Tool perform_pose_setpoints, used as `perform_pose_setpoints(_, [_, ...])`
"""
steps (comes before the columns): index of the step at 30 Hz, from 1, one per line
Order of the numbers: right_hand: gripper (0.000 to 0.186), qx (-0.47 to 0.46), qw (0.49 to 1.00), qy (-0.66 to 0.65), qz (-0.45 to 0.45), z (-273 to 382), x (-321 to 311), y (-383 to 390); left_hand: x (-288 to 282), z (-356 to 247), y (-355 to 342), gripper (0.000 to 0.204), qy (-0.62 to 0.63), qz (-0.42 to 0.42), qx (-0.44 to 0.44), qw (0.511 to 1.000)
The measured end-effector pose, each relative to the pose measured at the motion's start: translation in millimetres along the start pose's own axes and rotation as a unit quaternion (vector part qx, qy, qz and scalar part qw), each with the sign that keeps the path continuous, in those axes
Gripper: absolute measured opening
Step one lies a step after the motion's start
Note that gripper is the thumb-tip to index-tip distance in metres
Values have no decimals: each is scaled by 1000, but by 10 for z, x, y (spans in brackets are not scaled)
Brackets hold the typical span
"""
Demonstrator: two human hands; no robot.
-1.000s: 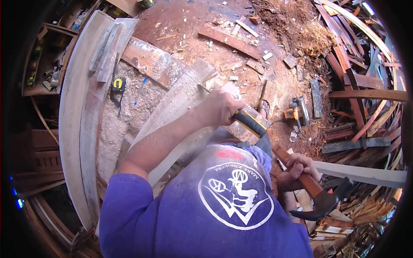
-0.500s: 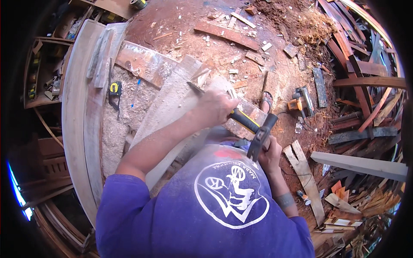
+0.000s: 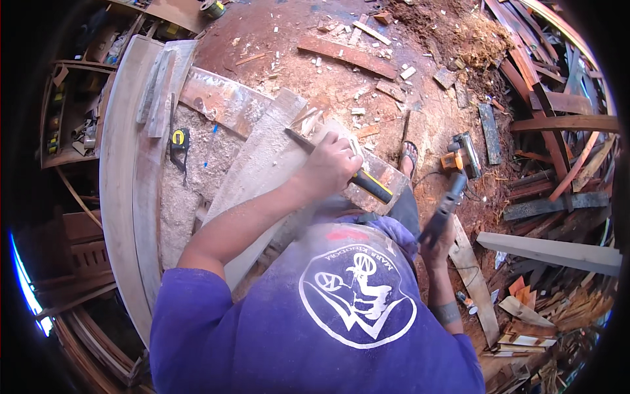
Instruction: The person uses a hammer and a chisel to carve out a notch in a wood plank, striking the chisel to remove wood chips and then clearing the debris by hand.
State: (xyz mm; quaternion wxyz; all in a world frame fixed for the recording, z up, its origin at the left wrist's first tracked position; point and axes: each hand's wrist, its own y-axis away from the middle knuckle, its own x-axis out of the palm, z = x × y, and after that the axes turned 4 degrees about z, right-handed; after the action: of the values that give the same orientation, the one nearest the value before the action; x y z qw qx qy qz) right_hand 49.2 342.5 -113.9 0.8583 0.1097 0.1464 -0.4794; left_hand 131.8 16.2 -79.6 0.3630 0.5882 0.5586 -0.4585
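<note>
My left hand [image 3: 333,163] is closed round a chisel with a yellow-and-black handle [image 3: 374,187], its dark blade angled up-left onto a pale, dusty plank [image 3: 262,157]. Loose curls and splinters of wood [image 3: 308,120] lie by the blade. Under the handle is a stained wooden block [image 3: 390,177]. My right hand [image 3: 438,240] grips a hammer [image 3: 445,210], its dark head blurred by motion and held apart from the chisel, to the right of it. The fingers of that hand are partly hidden behind the hammer.
Long planks [image 3: 121,184] lie at the left beside a tape measure [image 3: 179,144] and a shelved box [image 3: 72,154]. An orange power tool [image 3: 459,159] sits on the scrap-strewn ground near my sandalled foot [image 3: 408,156]. A heap of timber [image 3: 561,125] fills the right side.
The hammer first swung from the lower right toward the chisel's handle end, then moved back to the right, away from it. My left hand has stayed on the chisel with little movement.
</note>
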Motion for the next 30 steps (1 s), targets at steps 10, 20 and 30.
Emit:
perform_pose_setpoints(10, [25, -40, 994, 75, -72, 314, -242, -587, -1874, 1291, -315, 31, 165, -108, -301, 933])
perform_pose_setpoints(20, [17, 85, 996, -2, -22, 204, -178, -642, -842, 1027, -309, 25, -35, 210, -265, 940])
perform_pose_setpoints(30, [15, 173, 976, -112, -69, 220, -244, -576, -870, 638, 259, 15, -13, 126, -87, 988])
